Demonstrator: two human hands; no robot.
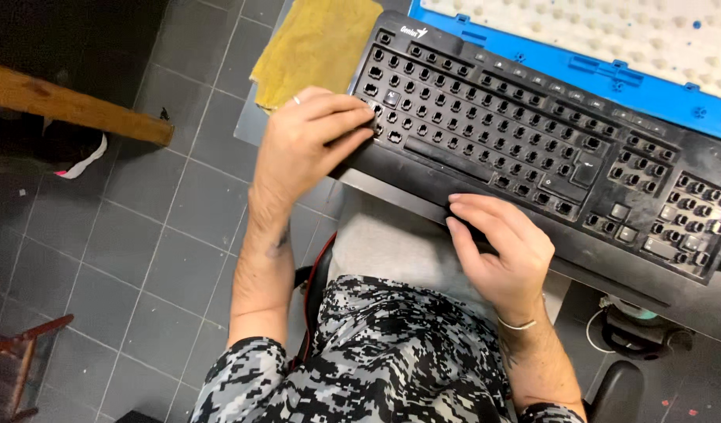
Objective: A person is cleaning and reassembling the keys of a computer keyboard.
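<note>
The black keyboard (533,149), with nearly all keycaps removed, is lying tilted across the near edge of the table (254,125), its near side hanging over the person's lap. The left hand (305,145) is pressing on the left end, fingers (341,117) curled over the bare key stems but not closed around anything. The right hand (505,254) is gripping the near edge, fingers wrapped on the palm rest. The keyboard could be slipping toward the lap if the right hand is loosening, because little of it seems supported. The stems could be bending under the left fingers. The right end is being cut off by the frame; the blue and white panel (611,55) and the yellow cloth (313,47) are only partly showing.
</note>
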